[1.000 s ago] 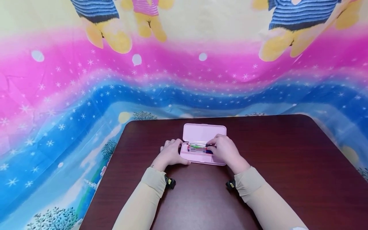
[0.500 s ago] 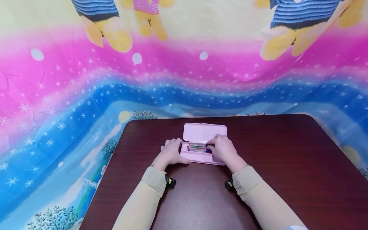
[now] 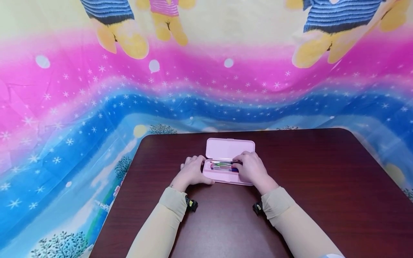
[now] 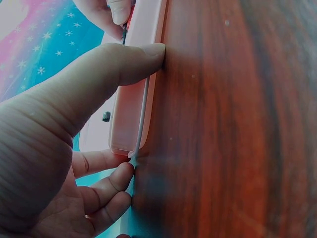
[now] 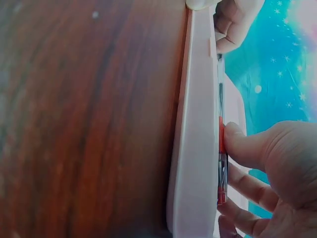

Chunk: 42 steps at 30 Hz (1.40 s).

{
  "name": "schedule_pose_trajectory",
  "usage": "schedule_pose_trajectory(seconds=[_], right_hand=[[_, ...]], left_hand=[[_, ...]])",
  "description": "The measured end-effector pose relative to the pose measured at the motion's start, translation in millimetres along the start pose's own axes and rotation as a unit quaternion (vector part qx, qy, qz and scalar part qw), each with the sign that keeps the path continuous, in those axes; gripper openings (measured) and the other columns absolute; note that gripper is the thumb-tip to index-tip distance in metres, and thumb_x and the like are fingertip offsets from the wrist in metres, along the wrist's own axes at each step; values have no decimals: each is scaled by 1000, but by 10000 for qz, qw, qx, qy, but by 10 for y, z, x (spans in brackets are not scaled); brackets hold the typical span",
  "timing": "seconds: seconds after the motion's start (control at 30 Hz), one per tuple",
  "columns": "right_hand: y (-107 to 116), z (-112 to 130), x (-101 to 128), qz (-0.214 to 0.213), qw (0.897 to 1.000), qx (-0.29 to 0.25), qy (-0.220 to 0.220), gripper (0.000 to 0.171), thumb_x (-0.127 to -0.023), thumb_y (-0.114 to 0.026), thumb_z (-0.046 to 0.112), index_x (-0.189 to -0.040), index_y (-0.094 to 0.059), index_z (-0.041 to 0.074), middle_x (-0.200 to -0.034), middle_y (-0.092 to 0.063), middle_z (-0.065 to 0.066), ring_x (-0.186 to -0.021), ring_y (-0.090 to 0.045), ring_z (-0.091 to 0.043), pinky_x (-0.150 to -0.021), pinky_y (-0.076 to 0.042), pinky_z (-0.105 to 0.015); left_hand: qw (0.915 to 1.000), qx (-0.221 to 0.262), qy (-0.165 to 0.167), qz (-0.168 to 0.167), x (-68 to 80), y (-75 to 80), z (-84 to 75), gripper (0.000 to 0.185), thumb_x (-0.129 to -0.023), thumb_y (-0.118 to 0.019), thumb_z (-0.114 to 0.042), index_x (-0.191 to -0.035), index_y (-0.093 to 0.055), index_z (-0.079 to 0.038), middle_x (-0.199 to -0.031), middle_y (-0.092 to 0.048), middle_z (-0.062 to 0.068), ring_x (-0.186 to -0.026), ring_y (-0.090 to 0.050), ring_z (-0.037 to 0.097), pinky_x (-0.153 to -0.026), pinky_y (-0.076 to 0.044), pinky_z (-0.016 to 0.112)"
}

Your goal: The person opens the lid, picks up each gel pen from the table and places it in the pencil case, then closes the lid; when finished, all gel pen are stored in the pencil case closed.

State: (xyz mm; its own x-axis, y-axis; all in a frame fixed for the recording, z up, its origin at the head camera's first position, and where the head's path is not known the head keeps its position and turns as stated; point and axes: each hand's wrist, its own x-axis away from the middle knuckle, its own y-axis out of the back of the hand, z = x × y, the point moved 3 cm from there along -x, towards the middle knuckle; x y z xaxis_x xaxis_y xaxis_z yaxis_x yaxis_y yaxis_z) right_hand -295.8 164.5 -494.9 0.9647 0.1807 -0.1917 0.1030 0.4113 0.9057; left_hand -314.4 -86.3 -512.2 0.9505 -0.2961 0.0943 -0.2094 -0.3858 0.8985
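A pink pencil case [image 3: 221,176] lies on the table with its lid [image 3: 226,148] folded back. Several clear-barrelled pens [image 3: 222,165] fill its rear compartment. My left hand [image 3: 192,171] steadies the case's left end, thumb along the front wall and fingers round the end; the left wrist view shows this grip on the case [image 4: 130,121]. Over the right half of the case, my right hand [image 3: 255,168] pinches among the pens. In the right wrist view its thumb presses on a red-banded pen [image 5: 222,133], with fingers behind. The pens' right ends are hidden by that hand.
The dark brown wooden table [image 3: 322,179] stretches around the case on all sides. A colourful printed cloth [image 3: 206,86] hangs behind the table and along its left. Each wrist carries a small black camera [image 3: 191,205].
My right hand has shifted slightly left, and the pens under its fingers have rolled and changed arrangement. The left hand and the case have stayed in place.
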Motion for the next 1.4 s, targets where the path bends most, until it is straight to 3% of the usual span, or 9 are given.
schedule_pose_trajectory(seconds=[0.17, 0.3, 0.43, 0.57, 0.7, 0.8, 1.07, 1.4], right_hand=[[78, -73, 6, -667, 9965, -461, -216, 32, -99, -83, 34, -122, -83, 12, -125, -74, -17, -118, -65, -44, -105, -52, -58], [157, -175, -36, -1191, 9846, -1021, -772, 56, -102, -77, 45, -144, -68, 9, -149, -59, -24, -136, -54, -49, -116, -46, -62], [178, -328, -126, -912, 9752, -1449, -1404, 86, -106, -66, 55, -169, -38, 5, -171, -37, -30, -156, -41, -53, -129, -35, -66], [150, -462, -201, -386, 9640, -1920, -1798, 99, -107, -58, 61, -174, -18, 0, -173, -35, -34, -160, -39, -52, -131, -33, -64], [175, -498, -203, -407, 9516, -2350, -1937, 93, -109, -58, 59, -172, -25, 0, -166, -47, -33, -151, -53, -48, -127, -41, -61], [208, -469, -179, -639, 9497, -2451, -1840, 84, -108, -60, 58, -169, -38, 3, -162, -53, -30, -144, -59, -46, -122, -46, -60], [249, -312, -98, -1052, 9596, -2273, -1285, 59, -108, -65, 52, -149, -65, 9, -154, -64, -23, -147, -57, -45, -125, -43, -61], [239, -187, 35, -1082, 9736, -1841, -804, 41, -106, -73, 43, -131, -78, 12, -136, -75, -17, -134, -66, -43, -119, -48, -61]], left_hand=[[10000, -7, 3, -11, -5, -2, 1, 92, -65, -99, -63, -138, -62, -21, -134, -66, 6, -134, -50, 32, -104, -45, 58], [10000, 15, -3, -14, -5, 1, 0, 93, -65, -100, -62, -139, -61, -21, -136, -66, 6, -135, -50, 32, -106, -44, 59], [10000, 42, 3, -17, -3, 8, -7, 93, -66, -100, -62, -140, -61, -21, -138, -65, 6, -136, -49, 33, -107, -44, 60], [10000, 36, -8, 2, -5, 2, -14, 93, -66, -99, -63, -139, -61, -21, -137, -65, 6, -135, -49, 32, -106, -44, 59], [10000, 45, -33, 24, -3, -6, -17, 93, -66, -99, -64, -139, -60, -21, -136, -65, 6, -135, -49, 32, -105, -45, 58], [10000, 34, -12, -12, -1, -1, -9, 92, -65, -99, -64, -138, -61, -21, -135, -65, 5, -135, -49, 31, -105, -44, 58], [10000, 15, 1, -38, -2, -19, 20, 93, -64, -99, -64, -137, -61, -20, -134, -66, 5, -133, -50, 30, -105, -45, 57], [10000, 52, -17, -44, -4, -22, 19, 96, -65, -99, -64, -140, -61, -18, -135, -66, 6, -133, -50, 31, -105, -45, 57]])
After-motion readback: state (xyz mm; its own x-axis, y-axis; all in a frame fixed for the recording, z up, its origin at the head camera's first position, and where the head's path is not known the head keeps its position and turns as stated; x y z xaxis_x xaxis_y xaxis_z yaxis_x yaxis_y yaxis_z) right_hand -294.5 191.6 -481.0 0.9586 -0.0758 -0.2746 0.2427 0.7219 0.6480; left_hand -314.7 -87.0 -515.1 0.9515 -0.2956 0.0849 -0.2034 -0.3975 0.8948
